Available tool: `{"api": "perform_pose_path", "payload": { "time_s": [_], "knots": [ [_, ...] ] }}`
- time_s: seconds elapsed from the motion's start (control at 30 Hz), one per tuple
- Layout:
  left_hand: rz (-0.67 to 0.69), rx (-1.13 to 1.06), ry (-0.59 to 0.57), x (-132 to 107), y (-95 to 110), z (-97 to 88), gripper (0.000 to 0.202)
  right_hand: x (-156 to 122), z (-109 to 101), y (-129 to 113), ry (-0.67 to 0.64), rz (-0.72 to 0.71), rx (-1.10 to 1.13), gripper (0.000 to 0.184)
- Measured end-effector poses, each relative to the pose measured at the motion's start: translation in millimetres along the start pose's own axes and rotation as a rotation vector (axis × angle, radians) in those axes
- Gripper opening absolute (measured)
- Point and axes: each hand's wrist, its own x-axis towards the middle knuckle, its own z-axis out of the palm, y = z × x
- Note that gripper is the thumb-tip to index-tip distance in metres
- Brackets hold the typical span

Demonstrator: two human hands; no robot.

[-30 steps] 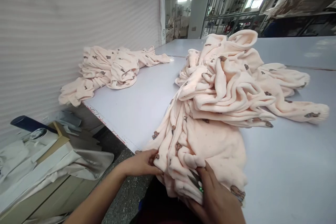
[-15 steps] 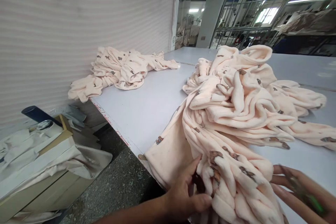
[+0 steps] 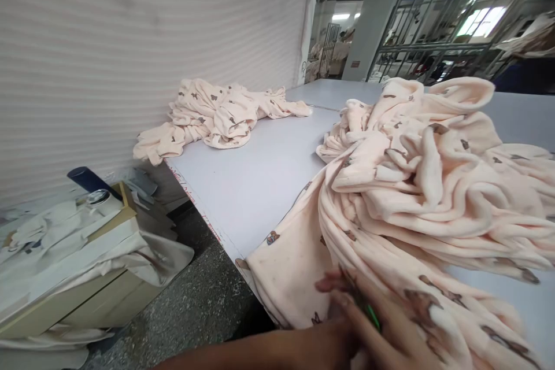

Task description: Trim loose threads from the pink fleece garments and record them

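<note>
Both hands meet at the lower edge of view, heavily blurred. The left hand point(image 3: 333, 344) comes in from the lower left. The right hand point(image 3: 385, 338) lies just beside it, fingers stretched leftward over the cloth. A small green item point(image 3: 372, 317) shows at the right fingers. Whether either hand is gripping or lying flat cannot be told.

The pink garment point(image 3: 295, 266), printed with small brown figures, lies directly under and beyond the hands. Its near end droops over the front edge of the tabletop point(image 3: 255, 185). Its long axis runs from the hands up and away to the right, into a crumpled heap point(image 3: 433, 179) of the same cloth.

On the floor to the left stands a box point(image 3: 99, 298), with white sheets point(image 3: 56, 243) draped across its top and a dark tube point(image 3: 87, 178) behind them.

Farther off, a second heap point(image 3: 217, 115) of pink cloth lies on the tabletop's left edge, against the ribbed shutter point(image 3: 151, 40).
</note>
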Motion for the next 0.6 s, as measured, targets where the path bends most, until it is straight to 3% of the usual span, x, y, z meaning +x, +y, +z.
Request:
{"api": "perform_pose_path", "payload": {
  "time_s": [0.07, 0.1, 0.13, 0.23, 0.27, 0.33, 0.4, 0.47, 0.6],
  "knots": [
    [0.067, 0.0, -0.221, -9.6, 3.0, -24.5, 0.036, 14.1, -1.6, 16.3, 0.025, 0.035, -0.008, 0.028],
    [0.037, 0.021, -0.213, -16.1, 2.3, -39.3, 0.033, 18.8, -6.1, 25.6, 0.04, 0.046, -0.014, 0.028],
    [-0.031, 0.055, -0.116, -23.3, 0.1, -55.0, 0.03, 21.6, -11.7, 34.0, 0.04, 0.053, -0.019, 0.029],
    [-0.289, 0.159, 0.393, -44.8, -11.5, -99.0, 0.032, 21.7, -26.0, 47.2, 0.007, 0.069, -0.01, 0.03],
    [-0.328, 0.173, 0.468, -50.1, -15.1, -109.4, 0.034, 20.4, -28.6, 47.4, -0.003, 0.073, 0.001, 0.03],
    [-0.368, 0.156, 0.463, -54.8, -18.2, -118.7, 0.038, 17.8, -30.2, 43.8, 0.004, 0.084, 0.018, 0.029],
    [-0.39, 0.076, 0.38, -49.9, -14.8, -111.4, 0.042, 15.9, -29.0, 38.1, 0.027, 0.075, 0.016, 0.027],
    [-0.374, -0.043, 0.271, -35.5, -6.7, -90.6, 0.047, 13.7, -26.7, 33.2, 0.026, 0.033, -0.007, 0.022],
    [-0.19, -0.448, 0.083, 3.8, 7.4, -40.4, 0.048, 4.8, -21.5, 30.3, 0.037, -0.058, -0.034, 0.032]
  ]
}}
